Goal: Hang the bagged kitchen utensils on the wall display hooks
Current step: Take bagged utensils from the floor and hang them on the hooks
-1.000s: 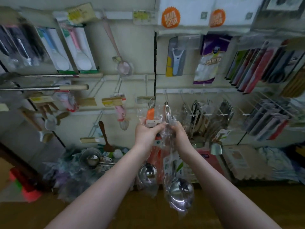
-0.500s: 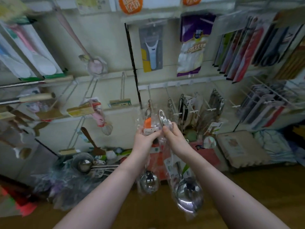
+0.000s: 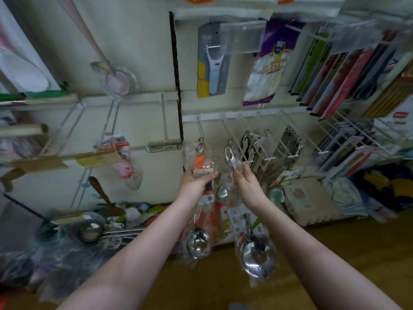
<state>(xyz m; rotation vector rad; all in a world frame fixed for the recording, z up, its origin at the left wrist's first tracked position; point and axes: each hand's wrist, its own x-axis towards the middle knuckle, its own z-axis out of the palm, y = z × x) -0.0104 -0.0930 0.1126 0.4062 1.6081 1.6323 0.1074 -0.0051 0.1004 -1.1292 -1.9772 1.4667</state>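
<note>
Gripping noted on both sides. Landmark: white rail point(image 3: 245, 114) across the wall panel.

- Left hand point(image 3: 196, 183), below the rail's left end: thumb and fingers wrapped round the orange-handled ladle point(image 3: 201, 163) in its clear bag, at the white label under the orange grip. Bowl hangs straight down, well below the rail.
- Ladle's top loop sits at the tip of the first wire hook point(image 3: 199, 127), which juts from the rail. Cannot tell whether the loop is threaded on.
- Right hand point(image 3: 247, 185), just right of the left, also below the rail: fingers curled, pinching the bagged steel ladle point(image 3: 257, 257) high on its handle. Handle top lies close to the second wire hook point(image 3: 228, 133); contact unclear.
- Above the rail: peeler pack point(image 3: 213, 61), and right of it a purple pouch point(image 3: 266, 70).
</note>
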